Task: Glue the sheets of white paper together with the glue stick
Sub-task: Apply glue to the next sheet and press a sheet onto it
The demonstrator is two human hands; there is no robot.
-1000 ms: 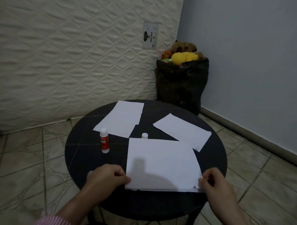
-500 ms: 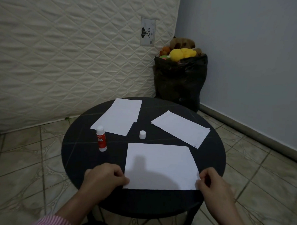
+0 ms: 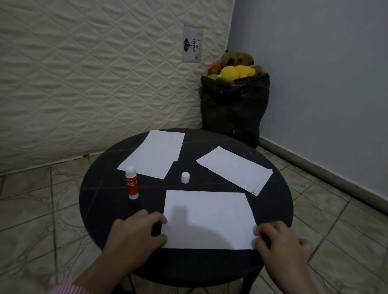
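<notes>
Readable text first. The red glue stick with the white uncapped top (image 3: 132, 183) reads "GLUE STICK" down its label; it stands upright, ahead of the left hand (image 3: 138, 231). A grey label patch (image 3: 192, 44) on the quilted cream mattress (image 3: 92, 64) leaning far ahead of both hands reads "GAJAH", with a dark emblem I can't make out.

The nearest white rectangular paper sheet (image 3: 207, 218) lies flat between the hands on the round black table (image 3: 97, 198), its near edge close to the table's rim. I see the left hand's curled fingers and thumb at the sheet's left edge, pinching it. The right hand (image 3: 280, 241) is curled at the sheet's lower right corner, fingertips on the paper; it looks like a pinch too.

The small white cap (image 3: 185, 177) stands just beyond the sheet's far edge, apart from it. Beyond the left hand, a second white sheet (image 3: 153, 156) lies angled, with another sheet's edge showing beneath it. Beyond the right hand lies a third white sheet (image 3: 234, 169), skewed.

Far ahead of the right hand, a black plastic bag (image 3: 233, 108) holds plush toys, a yellow one (image 3: 235, 72) on top.
</notes>
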